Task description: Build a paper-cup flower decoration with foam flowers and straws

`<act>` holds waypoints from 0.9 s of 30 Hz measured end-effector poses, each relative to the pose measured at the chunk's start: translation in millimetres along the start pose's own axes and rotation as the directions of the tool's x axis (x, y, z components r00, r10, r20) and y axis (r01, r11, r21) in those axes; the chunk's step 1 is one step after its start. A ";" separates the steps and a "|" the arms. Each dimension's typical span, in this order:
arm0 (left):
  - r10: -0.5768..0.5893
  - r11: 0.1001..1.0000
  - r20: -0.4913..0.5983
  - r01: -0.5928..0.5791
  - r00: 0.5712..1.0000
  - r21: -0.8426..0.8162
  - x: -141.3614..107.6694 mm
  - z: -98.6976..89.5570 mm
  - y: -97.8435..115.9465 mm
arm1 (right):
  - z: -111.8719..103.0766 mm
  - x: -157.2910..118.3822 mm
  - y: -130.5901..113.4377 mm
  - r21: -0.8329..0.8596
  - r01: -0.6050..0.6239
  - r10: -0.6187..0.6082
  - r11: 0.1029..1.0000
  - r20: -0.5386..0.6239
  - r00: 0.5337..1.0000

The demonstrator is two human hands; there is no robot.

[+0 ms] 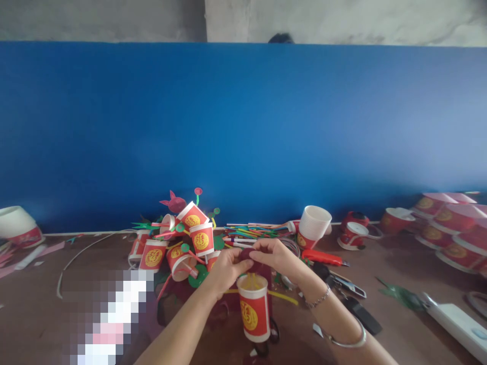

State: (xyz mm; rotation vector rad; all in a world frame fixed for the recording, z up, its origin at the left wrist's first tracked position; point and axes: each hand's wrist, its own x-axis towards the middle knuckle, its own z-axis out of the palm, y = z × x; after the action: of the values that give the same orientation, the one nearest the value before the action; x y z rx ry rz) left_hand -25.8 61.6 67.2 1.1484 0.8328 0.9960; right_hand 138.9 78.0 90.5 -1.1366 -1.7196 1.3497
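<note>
A red and white paper cup (pixel 249 317) with a yellow emblem stands upright at the front middle. Yellow strips (pixel 251 280) rise out of its mouth. Just over the rim, my left hand (pixel 227 271) and my right hand (pixel 279 259) meet, fingertips pinched on a dark red rounded piece (pixel 247 253). Its lower part and whether the strips join it are hard to make out. Longer yellow strips (pixel 283 297) stick out sideways beside the cup. My right wrist wears a chain and a bangle.
Decorated paper cups (pixel 201 238) are heaped at the left. Coloured sticks (pixel 251 232) lie behind my hands. To the right are stacked cups (pixel 314 225), a red-handled cutter (pixel 323 257), keys (pixel 352 286) and a white tool (pixel 456 322). A blue partition (pixel 243 126) closes the back.
</note>
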 end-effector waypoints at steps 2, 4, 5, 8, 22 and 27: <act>0.009 1.000 -0.044 -0.010 0.999 -0.025 0.7 0.5 -0.7 | 0.0 -0.1 -0.5 -0.010 -0.007 0.007 1.000 -0.007 1.000; -0.014 1.000 -0.064 0.012 0.998 -0.027 0.5 0.0 1.0 | -0.6 0.5 0.4 -0.034 -0.005 0.005 0.999 -0.020 1.000; -0.034 0.999 -0.062 0.033 0.998 -0.026 0.1 -0.7 2.5 | -1.1 0.9 1.3 -0.047 0.000 -0.002 0.999 -0.026 1.000; -0.075 0.997 -0.010 0.075 0.997 -0.026 -1.3 -3.6 8.0 | -2.2 2.2 4.0 -0.069 0.016 -0.018 0.997 -0.024 1.000; -0.029 0.993 0.013 0.027 1.000 0.119 -0.3 0.7 -1.9 | -1.0 1.5 4.0 -0.091 0.013 -0.012 0.996 0.011 1.000; -0.051 0.993 0.004 0.050 0.999 0.103 0.4 0.3 -3.4 | -3.3 1.9 5.8 -0.098 0.036 -0.032 0.995 0.043 0.999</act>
State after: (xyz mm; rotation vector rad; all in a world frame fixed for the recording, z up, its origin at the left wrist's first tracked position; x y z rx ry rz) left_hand -24.8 61.5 64.0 1.2116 0.9125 0.9160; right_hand 142.3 81.6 85.6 -1.1354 -1.8448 1.2889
